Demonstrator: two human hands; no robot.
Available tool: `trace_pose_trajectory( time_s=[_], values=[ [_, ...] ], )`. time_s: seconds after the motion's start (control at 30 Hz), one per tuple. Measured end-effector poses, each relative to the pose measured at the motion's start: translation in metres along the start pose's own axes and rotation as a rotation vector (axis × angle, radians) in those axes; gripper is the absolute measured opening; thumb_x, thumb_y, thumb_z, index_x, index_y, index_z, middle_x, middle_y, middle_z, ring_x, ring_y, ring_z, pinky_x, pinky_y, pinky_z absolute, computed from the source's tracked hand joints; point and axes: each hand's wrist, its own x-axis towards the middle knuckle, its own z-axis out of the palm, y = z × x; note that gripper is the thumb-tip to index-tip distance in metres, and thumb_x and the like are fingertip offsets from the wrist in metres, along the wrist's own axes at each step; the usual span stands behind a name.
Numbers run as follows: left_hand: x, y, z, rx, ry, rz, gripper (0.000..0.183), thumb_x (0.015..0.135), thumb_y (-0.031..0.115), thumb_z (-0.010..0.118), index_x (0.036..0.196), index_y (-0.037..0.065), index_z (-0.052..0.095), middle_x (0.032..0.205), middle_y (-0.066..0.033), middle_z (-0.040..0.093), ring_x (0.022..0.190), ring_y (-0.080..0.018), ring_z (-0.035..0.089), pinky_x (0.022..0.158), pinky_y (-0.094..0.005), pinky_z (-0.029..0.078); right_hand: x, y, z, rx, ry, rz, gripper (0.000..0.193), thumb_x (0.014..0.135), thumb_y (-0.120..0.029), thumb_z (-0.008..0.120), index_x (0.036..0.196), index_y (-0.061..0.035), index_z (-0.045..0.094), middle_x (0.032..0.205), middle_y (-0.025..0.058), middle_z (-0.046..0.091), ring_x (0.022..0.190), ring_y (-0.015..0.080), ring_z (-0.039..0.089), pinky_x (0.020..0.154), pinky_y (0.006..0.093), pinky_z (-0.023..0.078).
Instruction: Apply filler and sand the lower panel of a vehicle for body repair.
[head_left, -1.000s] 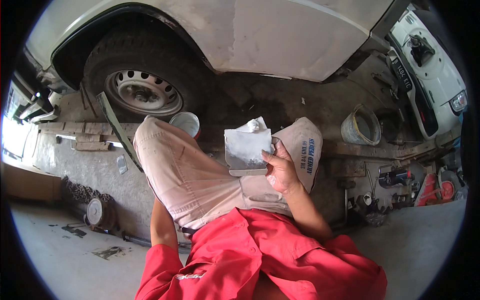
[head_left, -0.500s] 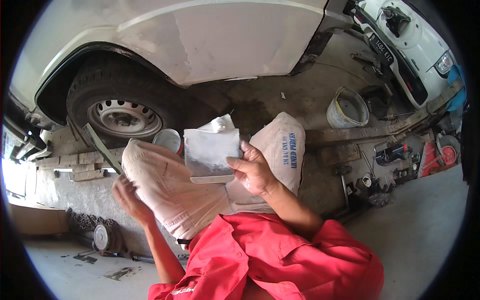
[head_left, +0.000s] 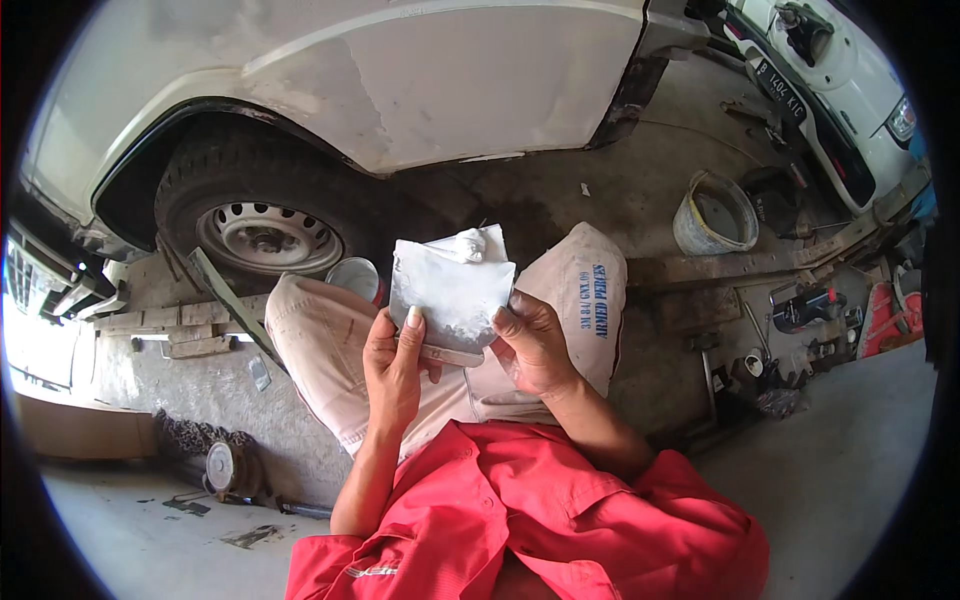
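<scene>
A flat, squarish putty spreader (head_left: 450, 295), smeared with white paste, is held in front of my lap between both hands. My left hand (head_left: 393, 365) grips its lower left, thumb on the face. At its lower right my right hand (head_left: 538, 345) is closed, thumb on the edge. Another pale sheet or plate (head_left: 491, 236) shows behind its top edge, with a white lump of paste (head_left: 470, 246) there. How the two pieces are joined is hidden. A round open can (head_left: 354, 277) with pale contents stands just past my left knee.
Ahead is a pale car panel (head_left: 490, 80) with a wheel (head_left: 270, 238) at left. A long greenish strip (head_left: 235, 305) slants beside my left knee. To the right are a bucket (head_left: 715, 215), a hammer (head_left: 706, 370) and scattered tools. A drum-like metal part (head_left: 225, 467) lies lower left.
My left hand has come from beside the greenish strip to grip the putty spreader, which my right hand alone held before. The view has shifted slightly.
</scene>
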Motion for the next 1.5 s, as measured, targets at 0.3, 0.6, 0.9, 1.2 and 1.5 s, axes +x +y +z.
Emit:
trace_pose_trajectory(
  time_s=[0.3, 0.6, 0.9, 1.2, 1.5],
  values=[
    [-0.002, 0.02, -0.013, 0.138, -0.028, -0.013, 0.018, 0.111, 0.024, 0.057, 0.112, 0.006, 0.061, 0.075, 0.0034, 0.059, 0.051, -0.0022, 0.046, 0.041, -0.0213, 0.032, 0.004, -0.02, -0.009, -0.262, 0.069, -0.048, 0.036, 0.108, -0.024, 0.062, 0.134, 0.0002, 0.065, 0.116, 0.0022, 0.07, 0.102, 0.0065, 0.062, 0.086, 0.0268, 0.05],
    [-0.002, 0.009, -0.012, -0.011, 0.021, 0.148, 0.028, 0.11, 0.018, 0.057, 0.133, 0.002, 0.056, 0.109, 0.0033, 0.061, 0.096, -0.0025, 0.051, 0.086, -0.0213, 0.042, 0.02, -0.053, 0.011, -1.043, -0.265, -0.373, 0.039, 0.101, -0.008, 0.066, 0.138, 0.0, 0.063, 0.136, 0.0177, 0.067, 0.129, 0.0302, 0.063, 0.107, 0.0373, 0.048],
    [0.0, 0.001, -0.023, -0.112, 0.085, 0.182, 0.028, 0.111, 0.017, 0.056, 0.136, 0.005, 0.054, 0.109, 0.002, 0.062, 0.09, -0.0038, 0.054, 0.076, -0.0189, 0.045, 0.03, -0.072, 0.013, -1.564, -0.322, -0.525, 0.044, 0.09, 0.005, 0.067, 0.133, -0.0023, 0.068, 0.129, 0.0172, 0.071, 0.127, 0.0363, 0.064, 0.104, 0.0434, 0.054],
    [0.004, 0.017, -0.041, -0.246, 0.067, 0.214, 0.025, 0.111, 0.015, 0.053, 0.134, 0.006, 0.052, 0.114, -0.0024, 0.067, 0.097, -0.0076, 0.066, 0.079, -0.024, 0.058, 0.057, -0.056, -0.028, -1.771, 0.15, -0.675, 0.029, 0.093, -0.003, 0.07, 0.122, 0.0003, 0.071, 0.12, 0.0187, 0.072, 0.109, 0.0388, 0.066, 0.097, 0.0424, 0.052],
    [-0.011, 0.001, -0.043, -0.212, 0.173, 0.073, 0.022, 0.111, 0.018, 0.054, 0.13, 0.006, 0.052, 0.101, -0.0033, 0.067, 0.069, -0.0098, 0.069, 0.048, -0.0258, 0.058, 0.118, -0.057, -0.085, -2.293, 0.371, -0.82, 0.041, 0.094, -0.01, 0.066, 0.135, -0.0069, 0.064, 0.137, 0.0104, 0.06, 0.131, 0.0323, 0.054, 0.105, 0.0517, 0.045]
  ],
)
